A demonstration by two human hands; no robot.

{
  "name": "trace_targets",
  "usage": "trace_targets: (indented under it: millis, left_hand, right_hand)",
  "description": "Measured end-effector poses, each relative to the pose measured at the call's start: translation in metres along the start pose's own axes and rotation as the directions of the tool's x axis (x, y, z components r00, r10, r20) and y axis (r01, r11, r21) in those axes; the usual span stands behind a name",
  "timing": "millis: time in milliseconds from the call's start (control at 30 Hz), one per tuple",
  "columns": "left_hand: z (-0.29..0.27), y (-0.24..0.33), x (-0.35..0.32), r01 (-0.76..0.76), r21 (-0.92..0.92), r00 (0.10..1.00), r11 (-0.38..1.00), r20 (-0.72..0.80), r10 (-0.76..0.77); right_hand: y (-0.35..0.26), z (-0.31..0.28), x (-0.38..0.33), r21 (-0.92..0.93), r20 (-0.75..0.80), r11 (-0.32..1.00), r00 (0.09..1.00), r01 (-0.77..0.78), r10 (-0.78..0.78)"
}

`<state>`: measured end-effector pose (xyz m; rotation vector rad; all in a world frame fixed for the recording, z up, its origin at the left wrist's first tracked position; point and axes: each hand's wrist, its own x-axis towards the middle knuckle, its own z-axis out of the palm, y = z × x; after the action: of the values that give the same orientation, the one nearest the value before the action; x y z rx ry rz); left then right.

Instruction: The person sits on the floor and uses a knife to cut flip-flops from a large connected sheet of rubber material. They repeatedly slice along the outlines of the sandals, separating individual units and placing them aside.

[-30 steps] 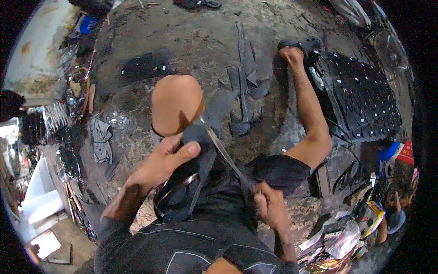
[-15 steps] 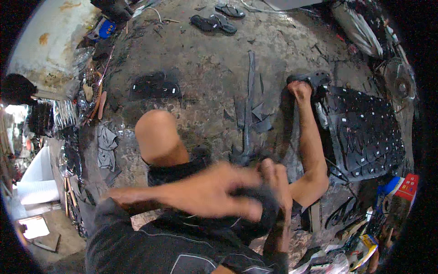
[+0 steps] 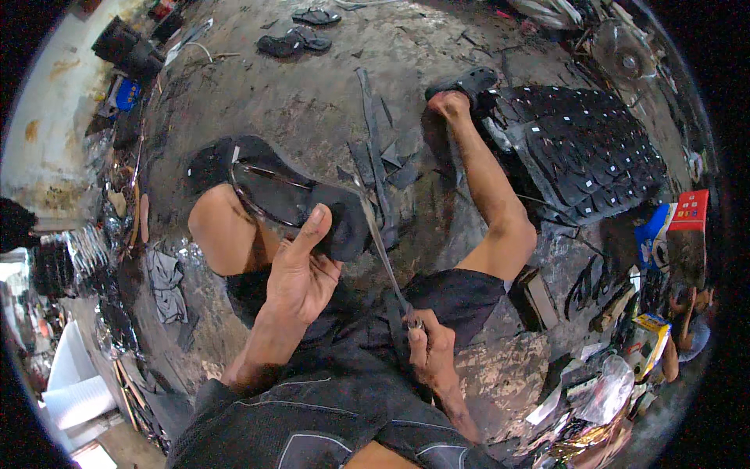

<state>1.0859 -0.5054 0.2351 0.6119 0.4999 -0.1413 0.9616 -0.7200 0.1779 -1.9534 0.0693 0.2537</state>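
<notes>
A black flip-flop (image 3: 273, 192) with a glossy strap is held up in front of me, over my bent left knee. My left hand (image 3: 301, 281) grips it near the heel, thumb lying on the footbed and the other fingers hidden beneath. In my right hand (image 3: 431, 344) is a long, thin knife (image 3: 383, 248), its handle wrapped by the fingers. The blade slants up and left, alongside the heel edge of the flip-flop; whether it touches, I cannot tell.
Rows of black flip-flops (image 3: 586, 156) cover the floor at the right, past my outstretched leg. A few slippers (image 3: 293, 42) lie at the far side. Dark offcuts (image 3: 367, 141) are strewn ahead. At the right stand a red-and-blue box (image 3: 687, 215) and plastic bags (image 3: 609, 387); another person (image 3: 691, 332) sits there.
My left hand, blurred and crossing toward the right before, is now at the left and holds up the flip-flop. The knife now shows plainly in my right hand. The whole view has shifted.
</notes>
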Motion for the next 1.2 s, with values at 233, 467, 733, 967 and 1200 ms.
trace_targets:
  millis: [233, 467, 733, 967, 1200]
  left_hand:
    - [-0.022, -0.002, -0.014, 0.004, 0.167, 0.998, 0.986, 0.055, -0.014]
    - [0.029, 0.083, 0.032, -0.17, 0.612, 0.981, 0.772, 0.182, 0.071]
    - [-0.045, 0.243, 0.326, -0.552, 0.456, 0.832, 0.698, 0.244, 0.498]
    - [-0.512, 0.319, 0.401, 0.329, 0.941, 0.326, -0.076, -0.037, 0.945]
    - [-0.543, 0.37, 0.37, 0.563, 0.771, 0.619, 0.296, -0.631, 0.468]
  right_hand:
    - [0.011, 0.014, 0.045, -0.058, -0.107, 0.98, 0.975, 0.188, -0.193]
    - [-0.029, 0.011, 0.146, 0.637, -0.297, 0.77, 0.937, 0.049, 0.186]
    - [0.082, 0.0, 0.152, 0.287, -0.373, 0.95, 0.899, -0.123, 0.23]
    - [0.083, 0.045, 0.13, 0.054, -0.047, 0.92, 0.92, -0.387, 0.39]
    - [0.148, 0.041, 0.161, 0.061, -0.195, 0.895, 0.874, -0.442, 0.444]
